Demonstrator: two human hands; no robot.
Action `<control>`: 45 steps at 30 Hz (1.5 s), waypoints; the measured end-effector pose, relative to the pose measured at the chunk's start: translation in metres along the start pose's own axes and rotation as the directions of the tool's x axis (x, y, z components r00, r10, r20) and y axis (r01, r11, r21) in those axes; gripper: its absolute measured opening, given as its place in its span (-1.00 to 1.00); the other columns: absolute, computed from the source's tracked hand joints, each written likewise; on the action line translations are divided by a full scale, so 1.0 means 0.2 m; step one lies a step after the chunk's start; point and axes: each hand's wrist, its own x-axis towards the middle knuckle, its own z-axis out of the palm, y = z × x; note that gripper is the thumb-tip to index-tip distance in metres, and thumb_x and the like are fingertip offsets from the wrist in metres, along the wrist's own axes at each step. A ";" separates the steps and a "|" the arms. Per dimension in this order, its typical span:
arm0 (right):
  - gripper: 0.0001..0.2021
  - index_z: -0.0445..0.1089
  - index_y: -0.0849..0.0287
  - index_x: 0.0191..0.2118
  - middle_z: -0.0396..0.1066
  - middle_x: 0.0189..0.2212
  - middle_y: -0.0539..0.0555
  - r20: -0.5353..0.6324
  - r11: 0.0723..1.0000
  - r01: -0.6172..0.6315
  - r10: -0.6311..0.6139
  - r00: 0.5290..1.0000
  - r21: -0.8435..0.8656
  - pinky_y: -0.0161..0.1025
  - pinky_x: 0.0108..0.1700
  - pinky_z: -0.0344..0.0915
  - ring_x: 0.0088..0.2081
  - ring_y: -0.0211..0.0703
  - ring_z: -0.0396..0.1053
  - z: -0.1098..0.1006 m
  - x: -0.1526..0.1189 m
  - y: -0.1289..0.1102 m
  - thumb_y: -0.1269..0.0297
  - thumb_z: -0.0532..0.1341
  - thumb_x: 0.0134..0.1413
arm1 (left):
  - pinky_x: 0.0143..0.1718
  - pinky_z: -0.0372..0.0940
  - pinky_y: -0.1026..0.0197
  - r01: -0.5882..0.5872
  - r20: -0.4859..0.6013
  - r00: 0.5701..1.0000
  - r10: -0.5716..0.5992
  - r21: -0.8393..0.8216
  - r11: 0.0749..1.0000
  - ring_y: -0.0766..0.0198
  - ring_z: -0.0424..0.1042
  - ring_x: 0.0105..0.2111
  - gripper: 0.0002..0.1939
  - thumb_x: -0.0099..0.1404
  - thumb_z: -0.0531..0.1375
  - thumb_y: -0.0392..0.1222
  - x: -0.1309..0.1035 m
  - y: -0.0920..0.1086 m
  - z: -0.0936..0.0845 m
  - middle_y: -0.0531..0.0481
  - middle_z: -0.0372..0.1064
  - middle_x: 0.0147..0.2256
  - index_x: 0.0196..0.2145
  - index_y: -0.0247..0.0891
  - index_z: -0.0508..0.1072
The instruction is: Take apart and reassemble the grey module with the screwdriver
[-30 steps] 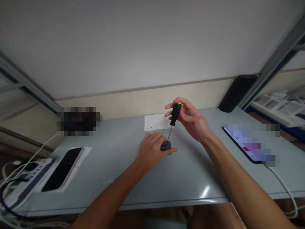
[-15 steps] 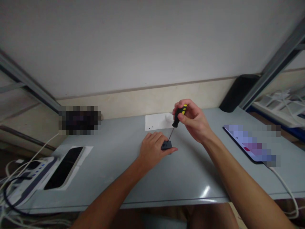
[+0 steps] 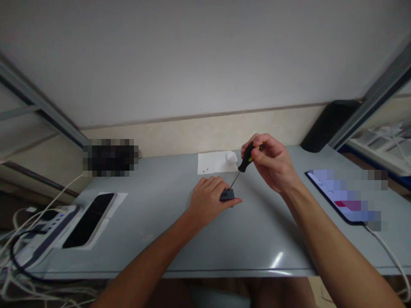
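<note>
My left hand (image 3: 208,194) is closed around a small dark box with slots (image 3: 228,195), holding it down on the grey table; part of the box is hidden under the fingers. In my right hand (image 3: 271,160) is a black and yellow screwdriver (image 3: 246,160), gripped by its handle. The screwdriver slants down to the left, and its tip meets the top of the box near my left fingers. Just behind the box lies a white sheet of paper (image 3: 210,163) with two tiny dark specks, perhaps screws, and a crumpled white lump (image 3: 230,157).
A dark phone (image 3: 90,220) lies on paper at the left, beside a power strip (image 3: 48,235) with tangled cables. On the right is a lit tablet (image 3: 340,201) with a white cable. A black cylinder (image 3: 329,126) leans near the back right corner.
The screwdriver handle has tilted further to the right with my right hand, while its tip stays at the box. The whole view has shifted slightly.
</note>
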 end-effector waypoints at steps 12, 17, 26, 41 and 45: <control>-0.63 0.48 -0.10 0.03 0.53 -0.12 0.00 0.045 0.998 -0.061 0.061 0.997 -0.012 0.00 0.03 0.50 -0.13 -0.07 0.54 -0.02 0.01 0.04 0.15 0.51 0.13 | -0.20 0.23 0.07 -0.003 -0.002 1.000 0.003 0.016 1.000 0.15 0.48 -0.31 -0.53 0.33 0.41 0.29 0.00 0.00 0.00 0.01 0.54 -0.34 -0.28 -0.20 0.51; -0.60 0.41 -0.12 0.10 0.55 -0.01 0.04 0.101 0.991 -0.121 0.115 0.988 0.060 -0.01 0.01 0.52 -0.07 -0.05 0.58 -0.01 0.01 0.06 0.03 0.45 0.22 | -0.22 0.22 0.05 -0.022 -0.006 1.000 0.022 0.028 0.999 0.13 0.48 -0.30 -0.54 0.34 0.41 0.27 0.00 0.01 0.00 0.00 0.54 -0.34 -0.27 -0.20 0.51; -0.46 0.48 -0.08 0.14 0.52 -0.05 0.05 0.034 0.998 -0.054 0.052 0.998 0.035 -0.09 -0.17 0.61 -0.22 -0.12 0.57 -0.03 0.01 0.09 0.12 0.57 0.06 | -0.20 0.24 0.04 0.005 0.016 1.000 -0.005 0.029 1.000 0.11 0.49 -0.28 -0.55 0.33 0.43 0.27 0.01 0.02 0.00 0.00 0.54 -0.32 -0.26 -0.19 0.52; -0.44 0.45 -0.12 0.10 0.52 -0.08 0.00 -0.078 0.996 -0.053 0.058 0.995 0.071 -0.14 -0.15 0.60 -0.19 -0.13 0.60 -0.03 0.03 0.09 0.14 0.59 0.00 | -0.09 0.32 0.00 0.186 0.001 0.982 -0.189 -0.186 0.965 0.10 0.54 -0.17 -0.92 0.49 0.25 -0.22 0.06 0.06 -0.13 -0.04 0.60 -0.23 -0.22 -0.18 0.53; -0.44 0.40 -0.12 0.09 0.52 -0.06 -0.02 -0.121 0.997 -0.048 0.055 0.991 0.057 -0.11 -0.08 0.61 -0.13 -0.11 0.61 -0.03 0.03 0.11 0.12 0.58 0.01 | -0.11 0.35 0.06 0.269 0.044 0.962 -0.269 -0.308 0.912 0.16 0.49 -0.26 -0.88 0.47 0.25 -0.24 0.08 0.00 -0.16 0.00 0.57 -0.30 -0.28 -0.18 0.55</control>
